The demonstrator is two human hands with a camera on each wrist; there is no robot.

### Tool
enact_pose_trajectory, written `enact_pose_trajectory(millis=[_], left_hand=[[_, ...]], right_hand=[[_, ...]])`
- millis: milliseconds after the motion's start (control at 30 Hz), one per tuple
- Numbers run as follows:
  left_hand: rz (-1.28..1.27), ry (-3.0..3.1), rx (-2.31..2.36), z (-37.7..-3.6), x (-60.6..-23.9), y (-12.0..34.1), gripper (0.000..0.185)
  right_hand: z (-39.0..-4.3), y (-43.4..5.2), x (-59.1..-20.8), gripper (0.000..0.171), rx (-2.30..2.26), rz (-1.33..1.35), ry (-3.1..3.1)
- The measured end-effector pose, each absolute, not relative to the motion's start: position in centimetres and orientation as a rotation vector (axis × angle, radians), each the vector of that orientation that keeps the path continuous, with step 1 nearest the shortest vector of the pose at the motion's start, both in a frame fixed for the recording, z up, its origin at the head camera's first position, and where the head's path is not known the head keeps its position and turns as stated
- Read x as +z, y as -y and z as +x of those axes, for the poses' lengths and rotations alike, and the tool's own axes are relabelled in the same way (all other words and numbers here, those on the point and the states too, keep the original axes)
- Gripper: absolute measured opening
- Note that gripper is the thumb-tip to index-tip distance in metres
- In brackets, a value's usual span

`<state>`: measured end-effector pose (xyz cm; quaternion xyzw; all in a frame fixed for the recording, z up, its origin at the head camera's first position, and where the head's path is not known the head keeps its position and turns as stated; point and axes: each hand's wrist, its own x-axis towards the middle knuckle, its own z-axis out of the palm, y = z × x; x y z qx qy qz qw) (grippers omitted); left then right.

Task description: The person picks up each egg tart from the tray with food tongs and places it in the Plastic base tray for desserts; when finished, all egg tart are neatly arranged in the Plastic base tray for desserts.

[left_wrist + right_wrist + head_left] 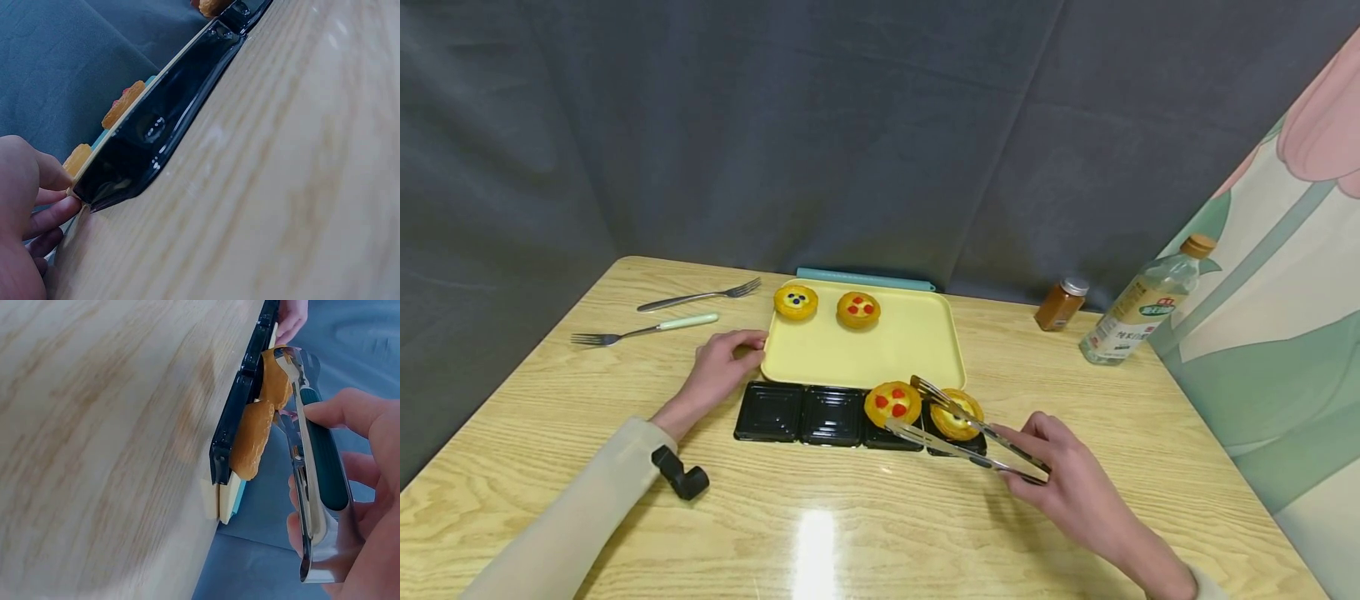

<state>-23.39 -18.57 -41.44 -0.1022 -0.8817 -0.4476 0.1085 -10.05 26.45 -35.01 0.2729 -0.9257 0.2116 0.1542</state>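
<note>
My left hand [727,367] pinches the left edge of a yellow tray [917,337]. My right hand [1067,479] grips metal tongs [1000,465]; their arms stand apart, tips around the right side of a red-topped tart [892,405]. Whether the tips touch it I cannot tell. That tart sits in the third compartment of a black plastic container [831,417] in front of the tray. A blue-topped tart [957,417], partly hidden under the tongs, lies in the rightmost compartment. On the tray are another blue-topped tart [795,302] and another red-topped tart [858,309].
Two forks lie at the left, one all metal [700,296], one with a pale green handle [688,322]. A teal bar [865,279] runs behind the tray. At the back right stand a brown spice jar [1062,305] and a clear labelled bottle [1142,308]. A dark curtain [775,142] hangs behind.
</note>
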Motion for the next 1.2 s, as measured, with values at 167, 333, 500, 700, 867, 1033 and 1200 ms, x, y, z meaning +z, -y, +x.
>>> enact_pose_trajectory(millis=[167, 333, 500, 700, 867, 1033, 1200], left_hand=[[-0.3, 2.597, -1.31, -23.4, -41.4, 18.6, 0.036], [-0.29, 2.607, -1.305, -23.3, -41.4, 18.6, 0.036], [-0.286, 2.618, -1.302, -23.2, -41.3, 18.7, 0.037], [-0.288, 2.619, -1.305, -23.2, -41.3, 18.8, 0.037], [-0.293, 2.614, -1.303, -23.3, -41.4, 18.7, 0.037], [-0.291, 2.611, -1.302, -23.3, -41.5, 18.6, 0.036], [-0.294, 2.608, -1.309, -23.3, -41.6, 18.6, 0.037]], right_hand=[[-10.0, -26.5, -34.8, 0.053, 0.604, 0.777, 2.655], [-10.0, -26.5, -34.5, 0.053, 0.603, 0.785, 2.642], [-10.3, -26.0, -33.9, 0.053, 0.604, 0.799, 2.605], [-11.1, -25.1, -33.1, 0.053, 0.633, 0.782, 2.603], [-12.1, -24.5, -32.5, 0.053, 0.631, 0.758, 2.63], [-13.6, -23.7, -32.0, 0.052, 0.647, 0.75, 2.644], [-15.1, -23.0, -31.9, 0.05, 0.665, 0.733, 2.665]])
